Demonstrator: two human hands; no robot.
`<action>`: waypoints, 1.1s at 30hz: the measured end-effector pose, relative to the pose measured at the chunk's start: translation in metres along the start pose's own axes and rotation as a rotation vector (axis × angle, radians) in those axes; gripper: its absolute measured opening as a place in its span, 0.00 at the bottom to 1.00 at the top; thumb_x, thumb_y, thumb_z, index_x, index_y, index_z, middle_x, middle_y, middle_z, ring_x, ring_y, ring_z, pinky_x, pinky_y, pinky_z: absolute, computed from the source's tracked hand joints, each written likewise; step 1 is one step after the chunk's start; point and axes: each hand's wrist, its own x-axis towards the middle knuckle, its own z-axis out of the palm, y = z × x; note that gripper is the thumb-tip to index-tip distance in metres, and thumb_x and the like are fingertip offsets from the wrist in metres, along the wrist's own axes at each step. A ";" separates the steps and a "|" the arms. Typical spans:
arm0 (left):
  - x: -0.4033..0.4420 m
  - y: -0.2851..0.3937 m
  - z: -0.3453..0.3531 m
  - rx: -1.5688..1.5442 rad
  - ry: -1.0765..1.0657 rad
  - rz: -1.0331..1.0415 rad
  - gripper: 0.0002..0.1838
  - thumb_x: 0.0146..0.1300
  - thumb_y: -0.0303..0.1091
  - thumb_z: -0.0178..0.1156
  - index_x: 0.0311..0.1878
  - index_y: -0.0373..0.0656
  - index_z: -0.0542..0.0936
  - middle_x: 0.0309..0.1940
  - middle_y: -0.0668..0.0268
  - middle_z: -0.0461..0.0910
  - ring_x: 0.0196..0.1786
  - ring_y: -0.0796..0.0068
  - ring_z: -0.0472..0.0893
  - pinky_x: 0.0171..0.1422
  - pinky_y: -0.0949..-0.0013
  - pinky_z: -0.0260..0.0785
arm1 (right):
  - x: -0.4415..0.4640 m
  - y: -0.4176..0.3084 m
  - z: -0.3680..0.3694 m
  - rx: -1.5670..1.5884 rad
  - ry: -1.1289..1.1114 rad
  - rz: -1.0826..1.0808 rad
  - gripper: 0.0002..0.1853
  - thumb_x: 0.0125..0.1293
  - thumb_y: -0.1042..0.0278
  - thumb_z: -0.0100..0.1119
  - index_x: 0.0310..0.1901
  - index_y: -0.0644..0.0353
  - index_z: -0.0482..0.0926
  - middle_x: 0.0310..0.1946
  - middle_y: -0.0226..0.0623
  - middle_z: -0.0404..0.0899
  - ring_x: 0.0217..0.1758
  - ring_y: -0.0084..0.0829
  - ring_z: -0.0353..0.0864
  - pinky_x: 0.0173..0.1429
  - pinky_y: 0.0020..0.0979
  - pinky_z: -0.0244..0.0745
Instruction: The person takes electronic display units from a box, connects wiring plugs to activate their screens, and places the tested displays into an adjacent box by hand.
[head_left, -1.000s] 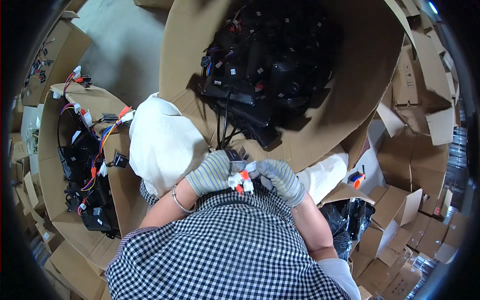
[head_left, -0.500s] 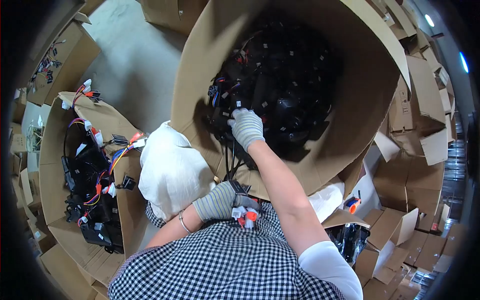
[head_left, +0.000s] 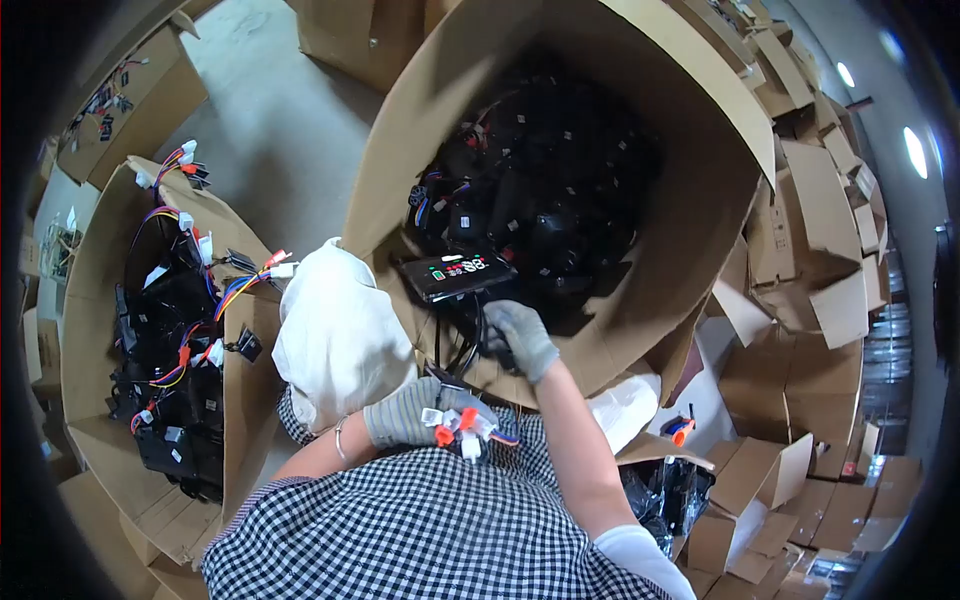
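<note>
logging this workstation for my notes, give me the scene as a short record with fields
left hand: striped glove, holding a bunch of white and orange-red connectors
right hand: striped glove, at the dark cables below the display panel; exact grip unclear
display panel: at the large carton's near side, showing white digits with red and green marks
large carton: open, dark parts inside
left carton: open, black units inside, coloured wires at its edge
</note>
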 end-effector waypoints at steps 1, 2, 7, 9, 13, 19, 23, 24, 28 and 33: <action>-0.004 0.006 -0.003 0.017 0.025 0.049 0.18 0.55 0.33 0.64 0.50 0.40 0.80 0.44 0.63 0.83 0.46 0.71 0.81 0.56 0.68 0.70 | 0.000 -0.006 -0.009 0.064 0.017 0.110 0.09 0.68 0.70 0.51 0.44 0.62 0.78 0.32 0.33 0.79 0.30 0.22 0.78 0.31 0.28 0.76; -0.008 -0.004 -0.004 0.048 0.026 0.130 0.19 0.56 0.34 0.64 0.51 0.37 0.79 0.46 0.60 0.81 0.50 0.69 0.79 0.57 0.66 0.70 | -0.005 -0.020 -0.012 -0.213 0.196 -0.017 0.08 0.65 0.72 0.51 0.41 0.61 0.80 0.33 0.37 0.82 0.32 0.29 0.81 0.35 0.31 0.77; 0.014 -0.027 -0.003 -0.347 0.044 0.298 0.17 0.59 0.37 0.62 0.46 0.35 0.80 0.48 0.55 0.80 0.49 0.62 0.79 0.55 0.63 0.71 | 0.062 -0.080 -0.006 -1.043 0.397 -0.788 0.12 0.59 0.72 0.54 0.44 0.60 0.79 0.42 0.45 0.78 0.49 0.45 0.76 0.57 0.40 0.70; 0.022 -0.075 0.015 0.125 0.198 0.081 0.13 0.59 0.33 0.61 0.44 0.35 0.80 0.44 0.56 0.82 0.43 0.61 0.81 0.49 0.63 0.73 | 0.113 -0.102 0.018 -1.348 0.331 -0.701 0.16 0.58 0.70 0.55 0.49 0.60 0.77 0.52 0.46 0.74 0.55 0.46 0.72 0.60 0.41 0.68; 0.039 -0.092 0.017 -0.079 0.180 0.355 0.11 0.58 0.33 0.61 0.41 0.37 0.79 0.38 0.58 0.81 0.38 0.62 0.81 0.43 0.64 0.74 | 0.200 -0.108 0.026 -1.793 0.242 -0.538 0.27 0.56 0.68 0.55 0.60 0.55 0.69 0.64 0.40 0.64 0.58 0.40 0.73 0.56 0.37 0.71; 0.046 -0.093 0.006 -0.288 0.237 0.258 0.11 0.57 0.33 0.61 0.41 0.37 0.78 0.37 0.59 0.81 0.39 0.63 0.81 0.44 0.63 0.74 | 0.254 -0.089 0.008 -2.060 0.183 -0.330 0.21 0.58 0.64 0.56 0.55 0.50 0.73 0.50 0.38 0.75 0.51 0.35 0.78 0.51 0.34 0.74; 0.054 -0.100 0.010 -0.655 0.232 0.210 0.11 0.57 0.33 0.61 0.40 0.38 0.78 0.37 0.60 0.81 0.39 0.64 0.81 0.44 0.63 0.74 | 0.213 -0.104 0.008 -2.043 0.202 -0.286 0.10 0.62 0.64 0.52 0.44 0.51 0.78 0.45 0.37 0.77 0.49 0.35 0.79 0.49 0.34 0.76; 0.060 -0.104 0.013 -0.902 0.215 0.181 0.11 0.57 0.33 0.61 0.40 0.38 0.77 0.37 0.60 0.81 0.39 0.64 0.81 0.44 0.63 0.74 | 0.210 -0.090 -0.003 -2.010 0.240 -0.376 0.10 0.62 0.64 0.52 0.43 0.51 0.78 0.45 0.38 0.77 0.48 0.35 0.79 0.49 0.35 0.76; 0.061 -0.094 0.009 -0.649 0.294 0.381 0.12 0.56 0.31 0.62 0.43 0.39 0.77 0.37 0.60 0.81 0.42 0.64 0.80 0.47 0.64 0.74 | 0.128 -0.098 0.012 -1.645 0.327 -0.450 0.11 0.62 0.63 0.53 0.40 0.58 0.79 0.41 0.44 0.77 0.44 0.45 0.78 0.49 0.41 0.73; 0.022 -0.051 -0.001 0.071 0.484 0.303 0.13 0.55 0.33 0.63 0.44 0.44 0.80 0.39 0.62 0.81 0.42 0.64 0.80 0.46 0.65 0.72 | 0.030 -0.111 0.000 -1.320 0.234 -0.492 0.12 0.59 0.59 0.57 0.36 0.58 0.80 0.33 0.46 0.79 0.39 0.50 0.77 0.44 0.45 0.71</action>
